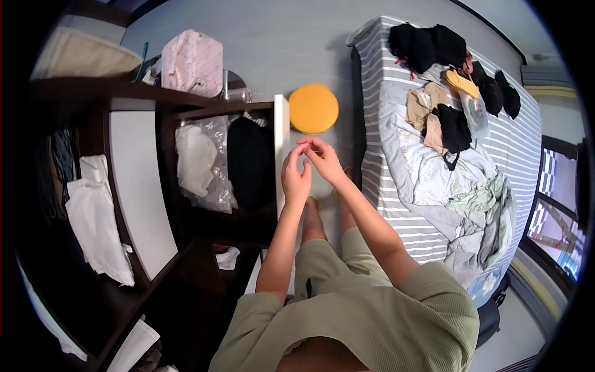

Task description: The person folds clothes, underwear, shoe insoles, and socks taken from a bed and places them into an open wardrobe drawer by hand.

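My left hand [296,175] and my right hand [323,160] meet in front of me, their fingertips touching or overlapping. Both have loosely bent fingers, with a gap between the palms and nothing visible in them. Just left of my left hand is the white front edge of a pulled-out drawer [282,149]. Inside the drawer lie a clear plastic bag with white cloth [197,161] and a dark folded garment [250,158]. Beyond my fingertips stands a round yellow stool [314,108].
On the right, a bed [427,232] with striped sheets bears a rumpled quilt [427,180], black clothes [427,46], a black garment [452,127] and a yellow item [462,84]. Left, a dark wardrobe holds hanging white trousers [99,217]. A pink bag [192,64] sits on top.
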A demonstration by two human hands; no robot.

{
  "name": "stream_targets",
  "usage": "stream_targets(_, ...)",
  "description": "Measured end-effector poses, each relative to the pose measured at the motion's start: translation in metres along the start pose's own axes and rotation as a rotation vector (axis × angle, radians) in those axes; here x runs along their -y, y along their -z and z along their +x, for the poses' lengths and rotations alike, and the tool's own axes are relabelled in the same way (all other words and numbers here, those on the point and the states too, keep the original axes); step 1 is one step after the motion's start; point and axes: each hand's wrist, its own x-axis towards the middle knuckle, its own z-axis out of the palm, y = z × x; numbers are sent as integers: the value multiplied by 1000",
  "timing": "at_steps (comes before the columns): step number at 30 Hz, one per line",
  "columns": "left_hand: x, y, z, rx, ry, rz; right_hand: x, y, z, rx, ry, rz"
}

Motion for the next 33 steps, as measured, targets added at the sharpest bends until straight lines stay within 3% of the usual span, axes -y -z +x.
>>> stream_targets(6,-20,-57,4,93,12,6,-22,64,-11,-70,21,132)
stream_targets(20,-41,-191,3,406,-38,181,-86,227,-51,-376,-27,123)
stream_targets(24,-49,-238,-1,527,-42,171,-88,269,-69,-541,-153,40)
stream_targets(27,-50,-273,-5,617,-42,188,-108,299,-76,-728,-104,-158)
stream_targets(33,-48,-332,-8,771,7,185,-113,358,-86,-867,-147,-417)
